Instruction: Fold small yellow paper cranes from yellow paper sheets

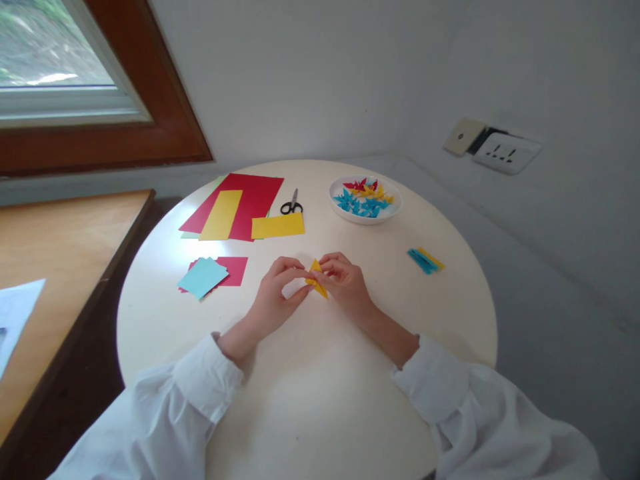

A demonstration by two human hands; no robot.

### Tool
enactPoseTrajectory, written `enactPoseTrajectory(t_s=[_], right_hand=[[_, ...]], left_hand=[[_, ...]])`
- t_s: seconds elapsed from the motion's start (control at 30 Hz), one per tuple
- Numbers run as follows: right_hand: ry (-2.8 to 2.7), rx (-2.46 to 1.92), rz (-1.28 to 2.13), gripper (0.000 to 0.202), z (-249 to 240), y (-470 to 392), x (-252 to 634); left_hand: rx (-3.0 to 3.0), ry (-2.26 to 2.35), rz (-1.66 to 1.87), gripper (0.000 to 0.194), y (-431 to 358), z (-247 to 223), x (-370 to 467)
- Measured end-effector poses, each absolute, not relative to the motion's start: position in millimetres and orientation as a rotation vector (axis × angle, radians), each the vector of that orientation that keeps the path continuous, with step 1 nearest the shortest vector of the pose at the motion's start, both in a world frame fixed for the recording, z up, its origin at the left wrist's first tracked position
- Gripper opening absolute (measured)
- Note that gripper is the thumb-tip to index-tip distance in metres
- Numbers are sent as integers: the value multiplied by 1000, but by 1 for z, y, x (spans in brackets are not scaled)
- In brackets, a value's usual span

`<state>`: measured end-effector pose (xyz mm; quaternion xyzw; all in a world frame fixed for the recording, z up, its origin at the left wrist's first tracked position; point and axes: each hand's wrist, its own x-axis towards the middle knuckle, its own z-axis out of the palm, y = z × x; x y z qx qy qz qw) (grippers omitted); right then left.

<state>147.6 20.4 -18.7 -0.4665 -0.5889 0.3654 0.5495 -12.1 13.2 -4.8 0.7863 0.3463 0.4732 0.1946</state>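
Observation:
A small folded piece of yellow paper [320,288] with pointed ends is held between my two hands near the middle of the table. My left hand [280,293] pinches its left side with thumb and forefinger. From the other side, my right hand [347,287] grips it, thumb on the front and fingers curled behind. The fingers cover part of the folds. Beyond my hands, a white round dish [367,219] holds several folded paper shapes in blue, yellow and red. Black-handled scissors [291,207] lie left of the dish, blades pointing away.
Large red sheets [260,193] and yellow paper strips [278,226] lie at the back left. Light-blue squares [204,277] overlap red paper [237,270] left of my hands. Narrow blue and yellow strips [424,261] rest at right. A wooden desk [85,227] stands beside the round table [320,400].

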Motion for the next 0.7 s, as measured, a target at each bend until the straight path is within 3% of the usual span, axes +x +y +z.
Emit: enactPoseTrajectory(t_s=[0.7], right_hand=[[-1601, -1033, 614, 8, -19, 18, 149]], left_hand=[[1966, 1132, 1279, 4, 14, -7, -13]])
